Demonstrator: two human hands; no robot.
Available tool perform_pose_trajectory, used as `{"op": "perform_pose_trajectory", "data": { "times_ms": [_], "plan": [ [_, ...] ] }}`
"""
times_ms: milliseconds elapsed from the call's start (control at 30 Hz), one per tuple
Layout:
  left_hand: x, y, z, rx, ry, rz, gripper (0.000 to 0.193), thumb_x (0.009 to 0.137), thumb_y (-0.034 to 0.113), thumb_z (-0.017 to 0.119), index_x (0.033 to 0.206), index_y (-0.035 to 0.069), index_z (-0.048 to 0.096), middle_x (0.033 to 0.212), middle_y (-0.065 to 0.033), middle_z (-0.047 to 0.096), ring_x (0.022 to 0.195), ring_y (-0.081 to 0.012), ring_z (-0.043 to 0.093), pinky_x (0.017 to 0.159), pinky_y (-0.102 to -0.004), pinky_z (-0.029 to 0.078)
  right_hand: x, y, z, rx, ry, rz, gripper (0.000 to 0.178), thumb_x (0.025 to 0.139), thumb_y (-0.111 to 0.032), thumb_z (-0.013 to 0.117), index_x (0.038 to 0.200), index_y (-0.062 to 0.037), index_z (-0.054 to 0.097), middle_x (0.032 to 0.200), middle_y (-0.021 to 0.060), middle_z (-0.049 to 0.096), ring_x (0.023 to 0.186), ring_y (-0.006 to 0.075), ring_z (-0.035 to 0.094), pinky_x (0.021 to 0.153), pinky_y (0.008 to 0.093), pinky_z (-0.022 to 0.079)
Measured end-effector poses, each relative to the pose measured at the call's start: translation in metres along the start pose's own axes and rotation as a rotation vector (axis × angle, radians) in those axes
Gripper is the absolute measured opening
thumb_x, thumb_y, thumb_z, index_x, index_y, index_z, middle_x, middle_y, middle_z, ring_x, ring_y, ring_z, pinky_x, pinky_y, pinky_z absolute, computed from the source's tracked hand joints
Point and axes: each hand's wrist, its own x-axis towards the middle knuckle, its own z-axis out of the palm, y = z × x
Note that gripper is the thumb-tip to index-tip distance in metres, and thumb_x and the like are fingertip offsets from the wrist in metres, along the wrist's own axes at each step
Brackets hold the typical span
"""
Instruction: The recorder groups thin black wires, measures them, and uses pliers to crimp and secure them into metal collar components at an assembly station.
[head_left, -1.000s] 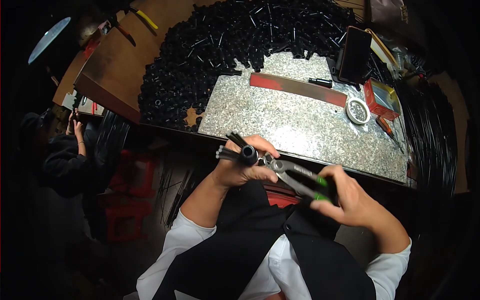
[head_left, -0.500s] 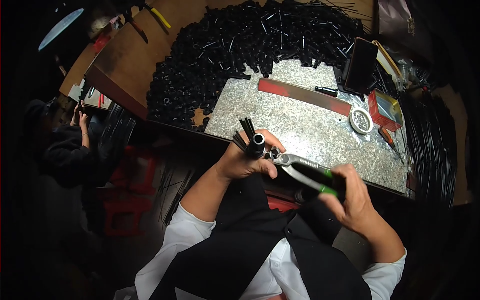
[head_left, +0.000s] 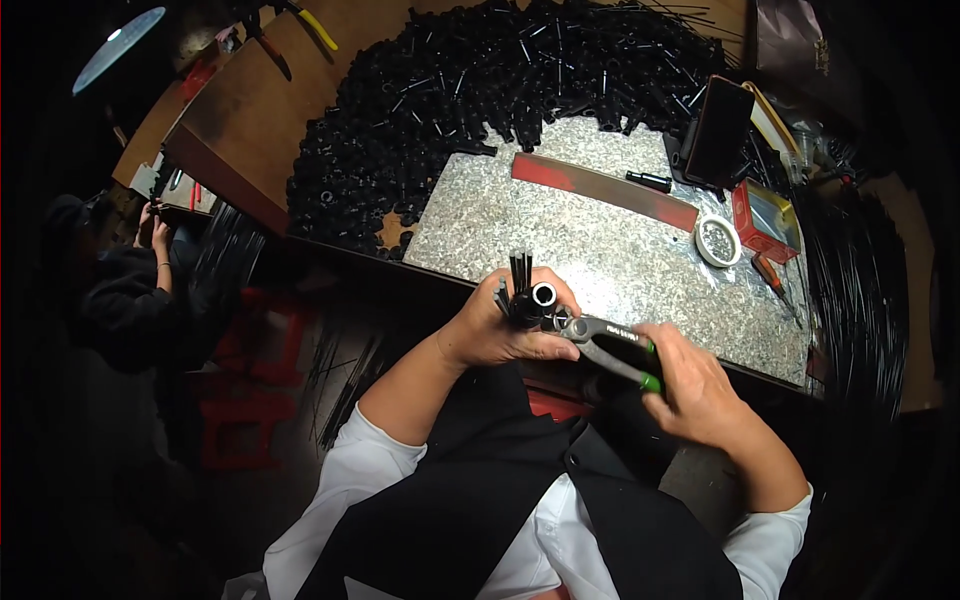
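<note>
Big picture first: a wooden desk carries a huge heap of black tubular parts curving round the far side of a speckled stone slab. On that slab lie a long red-and-grey strip, a small black cylinder, a white tape ring and a red box; a dark upright phone-like panel stands at the far edge, and bundles of thin black rods fan out to the right.

Now down to the hands, just in front of the slab's near edge. The left hand has its grip wrapped tight around a short black tube, open mouth facing up, with a few thin black pins sticking up beside it. The right hand is closed around the green-tipped handles of pliers, squeezing them together; the plier nose touches the tube's side, right against the left thumb. Whether the nose bites a pin, I can't tell.

Off to the far left, another person in dark clothing works at something small.
</note>
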Motion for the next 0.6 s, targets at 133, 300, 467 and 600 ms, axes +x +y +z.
{"op": "perform_pose_trajectory", "data": {
  "times_ms": [133, 300, 467, 600],
  "plan": [
    [0.000, -0.010, 0.004, -0.081, -0.009, -0.003, 0.061, 0.054, 0.031, 0.089, 0.095, 0.000, 0.056, 0.081, -0.0008, 0.058, 0.070, -0.0048, 0.051, 0.061, -0.0198, 0.041, 0.005, -0.004, -0.013, -0.062, -0.045, 0.004, 0.063, 0.067, 0.006, 0.054, 0.127, -0.0018, 0.039, 0.095, 0.0190, 0.045, 0.094, 0.0376, 0.051, 0.082, 0.0405, 0.043],
    [-0.002, -0.011, 0.002, -0.041, -0.013, 0.002, 0.046, 0.057, 0.024, 0.088, 0.085, 0.003, 0.059, 0.079, -0.0025, 0.059, 0.066, -0.0111, 0.056, 0.059, -0.0246, 0.046, 0.008, 0.000, -0.011, 0.121, -0.199, 0.061, 0.061, 0.066, 0.006, 0.048, 0.126, -0.0001, 0.041, 0.099, 0.0194, 0.047, 0.097, 0.0379, 0.050, 0.088, 0.0414, 0.042],
    [-0.005, -0.011, 0.004, -0.204, 0.022, -0.092, 0.065, 0.052, 0.035, 0.088, 0.097, 0.001, 0.055, 0.078, 0.0030, 0.055, 0.066, -0.0018, 0.047, 0.057, -0.0174, 0.037, 0.011, 0.004, -0.008, 0.178, -0.231, 0.032, 0.062, 0.065, 0.006, 0.046, 0.126, 0.0008, 0.042, 0.104, 0.0198, 0.048, 0.099, 0.0380, 0.050, 0.092, 0.0399, 0.041],
    [-0.008, -0.015, 0.002, -0.269, 0.049, -0.121, 0.066, 0.052, 0.036, 0.088, 0.097, 0.002, 0.054, 0.077, 0.0041, 0.054, 0.064, -0.0012, 0.046, 0.056, -0.0171, 0.035, 0.016, -0.001, -0.007, 0.190, -0.215, 0.048, 0.061, 0.066, 0.006, 0.047, 0.127, 0.0006, 0.042, 0.101, 0.0200, 0.047, 0.097, 0.0379, 0.050, 0.089, 0.0405, 0.041]
  ]
}}
